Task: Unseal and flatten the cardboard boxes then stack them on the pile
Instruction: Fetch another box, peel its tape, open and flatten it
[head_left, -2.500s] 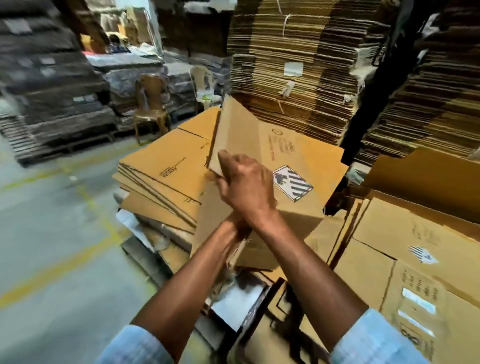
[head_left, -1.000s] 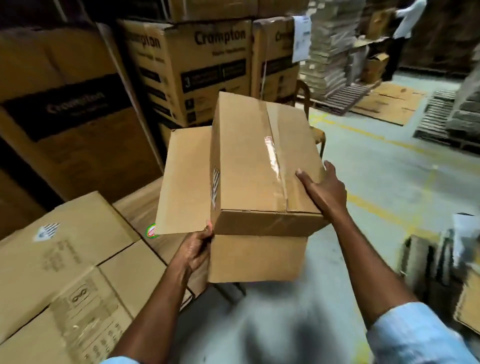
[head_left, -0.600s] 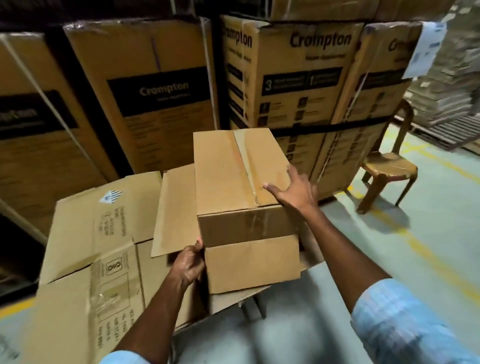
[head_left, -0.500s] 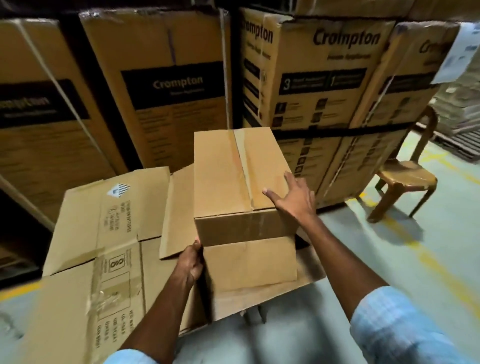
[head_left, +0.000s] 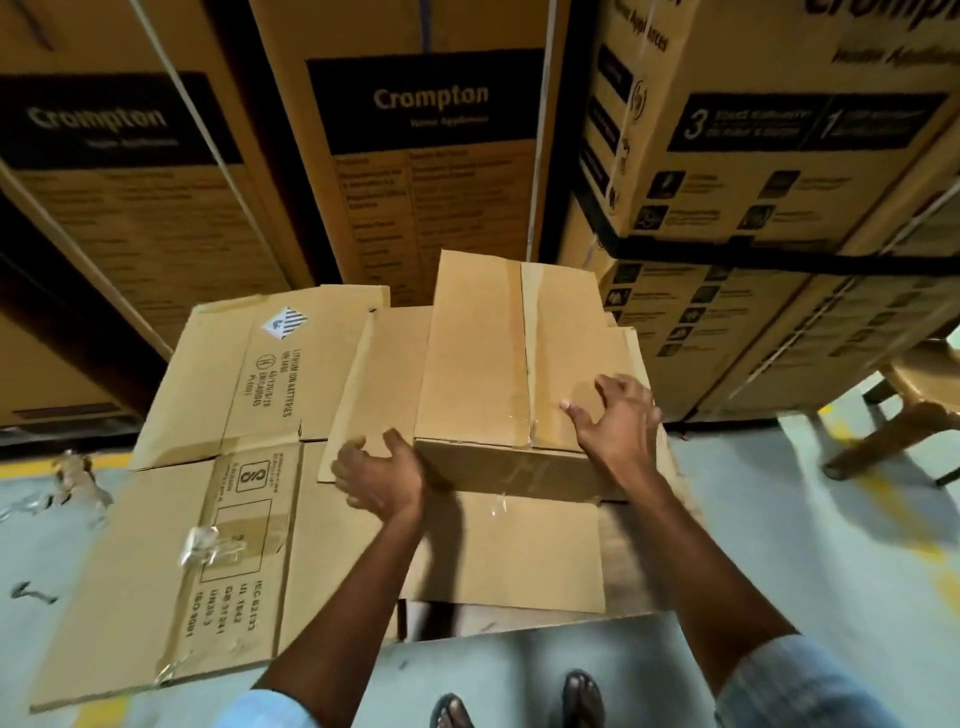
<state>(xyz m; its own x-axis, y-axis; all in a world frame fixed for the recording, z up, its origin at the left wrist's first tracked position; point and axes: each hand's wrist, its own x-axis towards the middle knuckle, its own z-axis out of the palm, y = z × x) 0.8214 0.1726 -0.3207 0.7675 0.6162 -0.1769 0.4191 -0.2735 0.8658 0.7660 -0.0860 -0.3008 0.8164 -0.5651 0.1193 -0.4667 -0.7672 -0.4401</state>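
Observation:
A small brown cardboard box (head_left: 478, 364), taped shut along its top seam, rests on flattened cardboard sheets. One flap (head_left: 379, 389) sticks out on its left, another (head_left: 519, 551) hangs below its near face. My left hand (head_left: 382, 475) is at the box's near left corner with fingers spread, touching the flap edge. My right hand (head_left: 615, 415) lies on the box's top right, fingers apart, beside the tape seam (head_left: 522, 358). A large flattened box (head_left: 208, 467) with printed labels lies to the left.
Tall Crompton cartons (head_left: 431, 156) form a wall right behind the box. A brown plastic chair (head_left: 904, 415) stands at the right. Torn tape scraps (head_left: 78, 483) lie on the grey floor at the left. My sandalled feet (head_left: 519, 701) show at the bottom.
The box has come down from being held in the air onto the flattened sheets. My left hand has let go of the underside and opened at the corner; my right stays on top.

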